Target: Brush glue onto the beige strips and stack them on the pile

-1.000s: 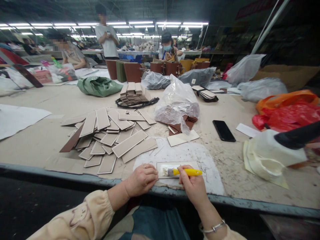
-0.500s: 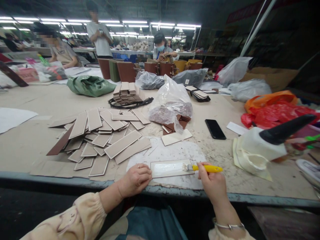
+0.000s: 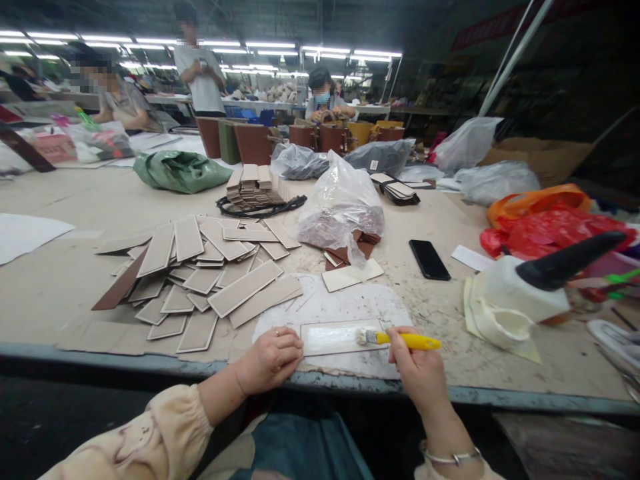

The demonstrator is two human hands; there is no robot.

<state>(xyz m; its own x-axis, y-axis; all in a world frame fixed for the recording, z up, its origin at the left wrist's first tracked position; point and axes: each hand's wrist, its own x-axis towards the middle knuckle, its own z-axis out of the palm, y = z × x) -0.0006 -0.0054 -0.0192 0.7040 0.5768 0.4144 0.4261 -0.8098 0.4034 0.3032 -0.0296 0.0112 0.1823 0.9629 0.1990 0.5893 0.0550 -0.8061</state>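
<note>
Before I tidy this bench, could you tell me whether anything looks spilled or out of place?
Pale smears spatter the tabletop right of the white sheet, reaching towards the black phone. Brown pieces spill from the mouth of the clear plastic bag.

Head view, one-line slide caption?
Right hand holds a yellow brush on a panel, left hand at its end.
</note>
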